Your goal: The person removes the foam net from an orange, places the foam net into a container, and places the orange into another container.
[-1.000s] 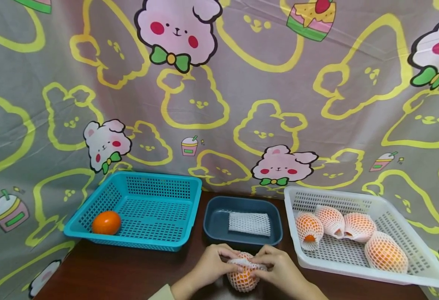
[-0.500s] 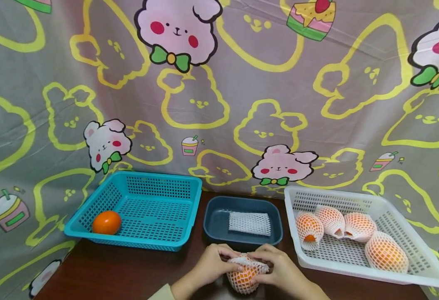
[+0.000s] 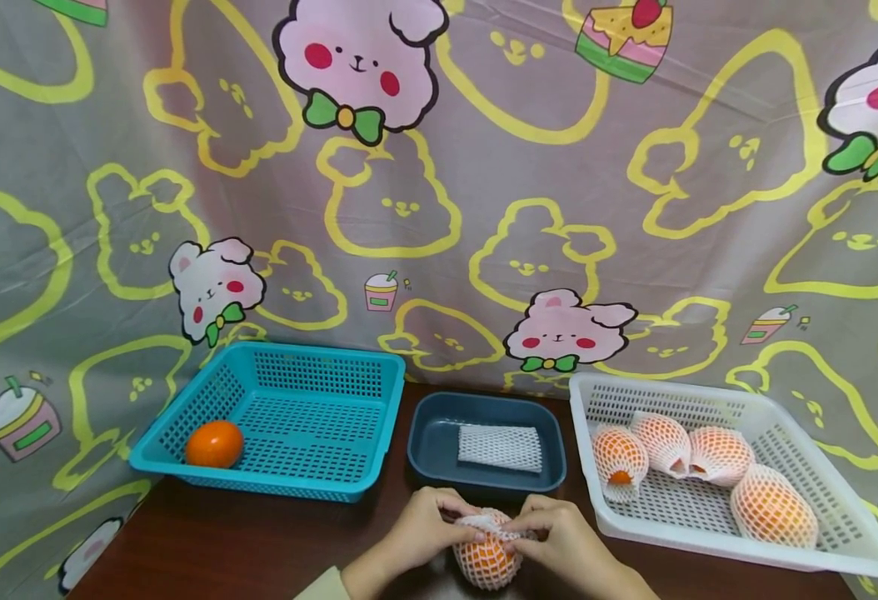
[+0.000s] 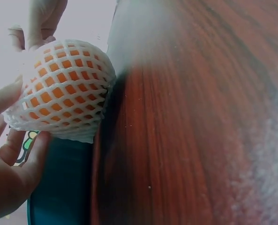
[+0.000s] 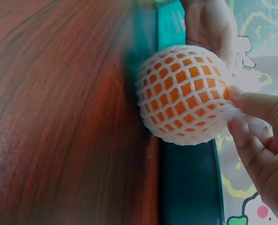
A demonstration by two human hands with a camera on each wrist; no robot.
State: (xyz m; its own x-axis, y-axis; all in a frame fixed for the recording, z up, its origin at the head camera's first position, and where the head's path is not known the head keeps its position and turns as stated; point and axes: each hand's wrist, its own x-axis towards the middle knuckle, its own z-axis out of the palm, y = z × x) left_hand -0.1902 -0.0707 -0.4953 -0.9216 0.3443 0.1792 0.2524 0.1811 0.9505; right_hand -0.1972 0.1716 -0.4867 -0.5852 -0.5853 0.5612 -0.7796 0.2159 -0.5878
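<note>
On my feeds the white netting (image 5: 183, 93) looked like matt foam, the bare orange (image 3: 215, 444) glossy and smooth. I saw polished wood grain across the tabletop (image 4: 176, 117), perforated plastic in the teal basket (image 3: 311, 425) and white basket (image 3: 697, 510), smoother plastic in the blue tray (image 3: 435, 446), and a creased, faintly shiny cloth backdrop (image 3: 439, 192).

The person's left forearm (image 3: 371, 573) and right forearm (image 3: 617, 577) reached in from the bottom edge of the head view, slanting toward each other. A pale sleeve (image 3: 325, 587) covered the lower end of the left one, while the visible part of the right was bare. The left hand (image 3: 428, 530) and right hand (image 3: 561, 535) faced each other, near but apart, fingers bent and thumbs pointing inward, each in a pinching hold. The right wrist view showed the right fingertips (image 5: 236, 130) set close together.
</note>
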